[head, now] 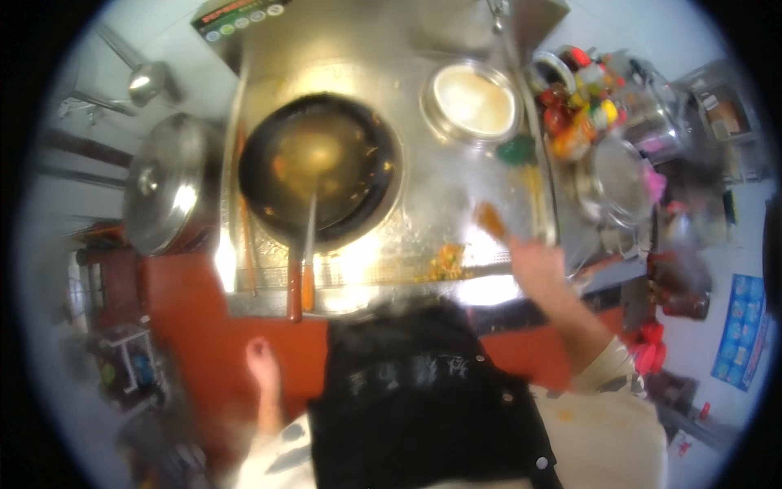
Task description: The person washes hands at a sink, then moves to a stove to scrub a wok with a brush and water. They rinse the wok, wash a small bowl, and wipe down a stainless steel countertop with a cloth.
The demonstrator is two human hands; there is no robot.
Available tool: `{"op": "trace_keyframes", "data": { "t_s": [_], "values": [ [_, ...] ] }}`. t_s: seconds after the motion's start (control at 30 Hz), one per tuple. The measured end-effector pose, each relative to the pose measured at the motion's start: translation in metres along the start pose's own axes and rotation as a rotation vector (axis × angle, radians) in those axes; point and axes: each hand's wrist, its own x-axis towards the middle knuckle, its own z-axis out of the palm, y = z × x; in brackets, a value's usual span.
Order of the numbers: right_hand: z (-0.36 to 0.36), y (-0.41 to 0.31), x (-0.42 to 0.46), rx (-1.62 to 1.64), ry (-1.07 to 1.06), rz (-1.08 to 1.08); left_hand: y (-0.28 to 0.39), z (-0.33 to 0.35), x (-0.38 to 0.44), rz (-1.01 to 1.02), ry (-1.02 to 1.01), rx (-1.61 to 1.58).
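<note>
A black wok [321,223] stands on the steel stove top, with cloudy yellowish liquid inside. A ladle [310,229] lies in it, its orange handle resting beside the wok's reddish-brown handle [294,287]. My right hand [537,263] is over the right front of the steel surface, closed on a blurred orange-brown object [490,221], whose kind I cannot make out. Food scraps [449,260] lie to the left of that hand. Low at the left, away from the stove, my left hand [264,360] hangs over the red floor; its fingers look curled, but blur hides their exact state.
A round metal pot [427,113] with whitish contents stands at the back right, near a green item [516,150]. Bottles and jars [577,116] crowd the right side beside another metal pot [586,183]. A large lidded pot [162,183] stands left of the stove.
</note>
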Motion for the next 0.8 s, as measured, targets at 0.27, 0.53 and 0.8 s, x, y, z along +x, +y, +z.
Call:
{"op": "trace_keyframes", "data": {
  "t_s": [0.27, 0.53, 0.8],
  "values": [
    [0.122, 0.004, 0.109, 0.702, 0.169, 0.242, 0.311, 0.125, 0.016, 0.237, -0.394, 0.553],
    [0.112, -0.004, 0.105, 1.260, 0.170, 0.204, 0.367, 0.139, 0.004, -0.779, -0.788, -0.994],
    [0.033, -0.015, 0.079, 1.636, 0.133, 0.128, 0.387, 0.114, -0.047, -0.556, -0.960, -0.768]
  ]
}}
